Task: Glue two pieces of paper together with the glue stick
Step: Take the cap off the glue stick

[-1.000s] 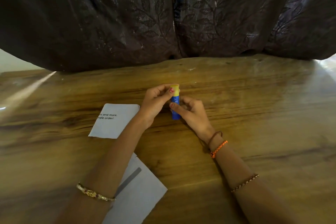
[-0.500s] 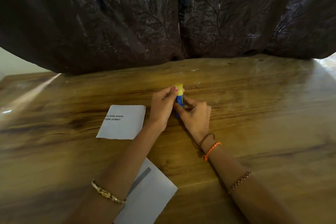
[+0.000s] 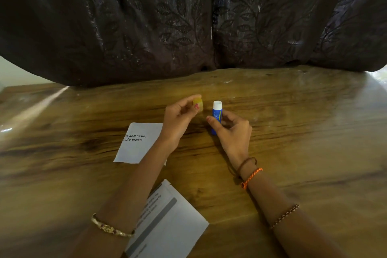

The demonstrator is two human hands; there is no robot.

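Note:
My right hand point(image 3: 232, 132) holds the blue glue stick point(image 3: 216, 116) upright over the table, its white top uncovered. My left hand point(image 3: 180, 116) pinches the yellow cap point(image 3: 198, 104) just to the left of the stick, apart from it. A white piece of paper point(image 3: 139, 144) with printed words lies flat under my left wrist. A second white paper point(image 3: 169, 222) with a grey bar lies nearer to me, partly hidden by my left forearm.
The wooden table point(image 3: 303, 132) spreads wide to the right and left of my hands. A dark leaf-patterned curtain point(image 3: 188, 16) hangs along the table's far edge.
The yellow cap has come off the glue stick. My left hand has drawn it away to the left while my right hand keeps the stick.

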